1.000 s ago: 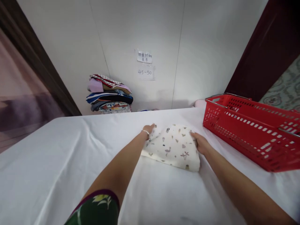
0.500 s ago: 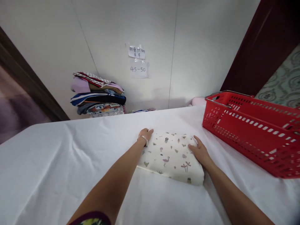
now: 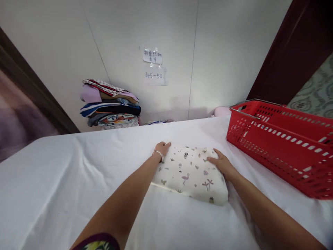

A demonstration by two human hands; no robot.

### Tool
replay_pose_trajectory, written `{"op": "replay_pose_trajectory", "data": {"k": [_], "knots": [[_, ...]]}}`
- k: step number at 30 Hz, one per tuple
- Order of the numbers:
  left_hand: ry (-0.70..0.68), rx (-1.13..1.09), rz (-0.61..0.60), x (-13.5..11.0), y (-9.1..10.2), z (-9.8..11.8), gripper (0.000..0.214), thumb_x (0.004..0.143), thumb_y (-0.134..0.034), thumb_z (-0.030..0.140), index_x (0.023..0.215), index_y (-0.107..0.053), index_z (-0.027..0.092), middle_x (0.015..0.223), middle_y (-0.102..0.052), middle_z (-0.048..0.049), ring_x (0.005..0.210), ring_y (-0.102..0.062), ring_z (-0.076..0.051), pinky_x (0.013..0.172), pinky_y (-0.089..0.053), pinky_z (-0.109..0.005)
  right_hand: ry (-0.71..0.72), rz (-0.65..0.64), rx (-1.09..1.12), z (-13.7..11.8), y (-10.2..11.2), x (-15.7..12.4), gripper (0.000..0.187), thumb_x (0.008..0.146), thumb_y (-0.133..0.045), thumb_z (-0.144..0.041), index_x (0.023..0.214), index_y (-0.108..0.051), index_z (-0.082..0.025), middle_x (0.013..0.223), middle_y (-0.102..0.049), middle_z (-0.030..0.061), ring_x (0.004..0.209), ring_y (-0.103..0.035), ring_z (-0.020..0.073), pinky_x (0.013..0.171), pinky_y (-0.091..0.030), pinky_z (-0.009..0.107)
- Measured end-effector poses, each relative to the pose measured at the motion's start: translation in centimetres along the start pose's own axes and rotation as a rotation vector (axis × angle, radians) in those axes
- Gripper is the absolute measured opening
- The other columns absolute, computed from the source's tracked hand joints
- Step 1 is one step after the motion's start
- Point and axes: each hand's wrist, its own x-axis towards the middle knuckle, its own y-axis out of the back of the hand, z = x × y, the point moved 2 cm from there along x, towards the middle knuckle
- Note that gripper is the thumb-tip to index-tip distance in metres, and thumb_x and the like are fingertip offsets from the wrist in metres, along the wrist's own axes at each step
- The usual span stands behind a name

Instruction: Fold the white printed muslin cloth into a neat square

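Note:
A folded cream cloth [image 3: 191, 173] with small flamingo and plant prints lies on the white-covered table [image 3: 65, 180]. My left hand [image 3: 162, 147], with a bracelet on its wrist, rests at the cloth's far left corner, its fingers curled over the edge. My right hand [image 3: 220, 162] lies flat on the cloth's right side with the fingers stretched out toward the middle.
A red plastic basket [image 3: 281, 146] with metal handles stands on the table at the right. Behind the table's far edge a stack of folded clothes [image 3: 111, 106] leans at the white wall, under two paper notes [image 3: 153, 66]. A dark wooden frame [image 3: 283, 55] rises at the right.
The cloth has been folded smaller and flattened. My left hand stayed at the far left corner; my right hand slid from the right edge onto the cloth's top. The view dipped slightly.

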Motion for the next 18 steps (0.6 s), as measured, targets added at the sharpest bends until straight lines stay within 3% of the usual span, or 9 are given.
{"op": "replay_pose_trajectory", "data": {"k": [4,9,14,16,18], "knots": [[-0.100,-0.181,-0.023,-2.1,2.8,1.3,0.036,0.073,-0.052,0.053,0.072,-0.056,0.017,0.067,-0.059,0.0006,0.065,-0.055,-0.014,0.058,-0.041,-0.022,0.116,-0.043,0.157,-1.8,0.3,-2.8,0.086,0.061,-0.074,-0.032,0.136,-0.031,-0.026,0.119,-0.058,0.0062,0.095,-0.061,0.0228,0.076,-0.052,0.033],[-0.263,-0.651,-0.154,-8.2,9.6,1.8,0.041,0.065,-0.064,0.050,0.085,-0.058,0.015,0.077,-0.063,-0.0032,0.067,-0.056,-0.015,0.062,-0.045,-0.024,0.280,-0.119,0.157,-5.3,1.2,-9.0,0.092,0.059,-0.075,-0.031,0.137,-0.028,-0.030,0.128,-0.051,0.0051,0.106,-0.055,0.0241,0.083,-0.049,0.035],[-0.289,-0.602,-0.252,-17.5,16.9,-2.1,0.030,0.061,-0.071,0.035,0.085,-0.062,0.020,0.085,-0.066,-0.0049,0.076,-0.060,-0.019,0.071,-0.048,-0.031,0.294,-0.263,-0.067,-5.8,2.1,-17.1,0.107,0.051,-0.079,-0.023,0.141,-0.020,-0.027,0.116,-0.060,0.0079,0.097,-0.059,0.0260,0.079,-0.050,0.034],[-0.246,-0.465,-0.382,-21.3,18.3,-4.3,0.024,0.060,-0.071,0.032,0.080,-0.064,0.020,0.081,-0.066,-0.0046,0.077,-0.060,-0.021,0.073,-0.048,-0.034,0.256,-0.409,-0.160,-4.8,1.8,-20.0,0.102,0.056,-0.076,-0.025,0.141,-0.019,-0.027,0.108,-0.063,0.0078,0.088,-0.063,0.0252,0.076,-0.051,0.034],[-0.211,-0.346,-0.485,-24.7,18.6,-6.4,0.024,0.064,-0.068,0.034,0.085,-0.065,0.022,0.087,-0.066,-0.0054,0.083,-0.060,-0.024,0.076,-0.048,-0.036,0.276,-0.559,-0.229,-3.4,1.1,-22.1,0.090,0.062,-0.072,-0.026,0.139,-0.024,-0.031,0.102,-0.066,0.0053,0.084,-0.064,0.0243,0.077,-0.051,0.036]]}}
